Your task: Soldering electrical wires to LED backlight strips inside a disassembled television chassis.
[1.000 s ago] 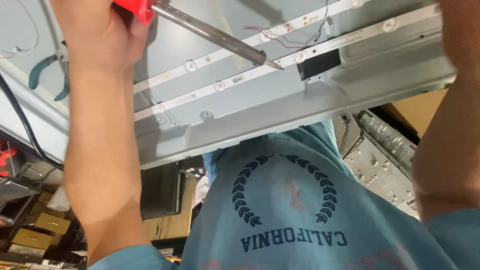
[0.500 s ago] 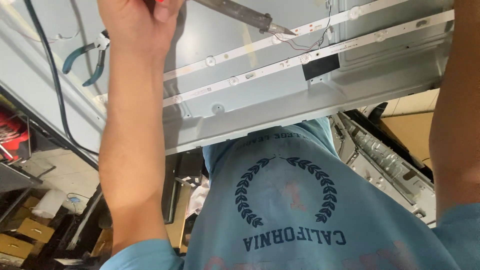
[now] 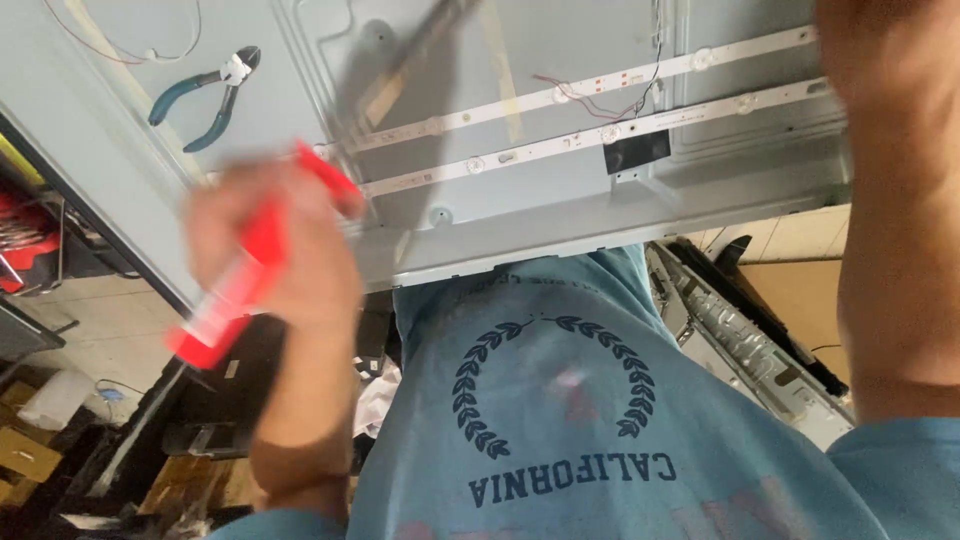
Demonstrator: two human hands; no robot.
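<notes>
Your left hand (image 3: 275, 250) is closed around a red-handled screwdriver (image 3: 235, 290), blurred, at the metal panel's (image 3: 560, 50) near edge. Your right hand is out of view; blue pliers (image 3: 205, 90) lie near the panel's left edge.

— From where does the single view look?
— From the wearer's head, facing steeply down over the chest of the blue shirt (image 3: 560, 420) to the grey panel (image 3: 560, 190) beyond.
— How near?
— Close: both forearms crowd the frame edges. No second view shares the scene.
</notes>
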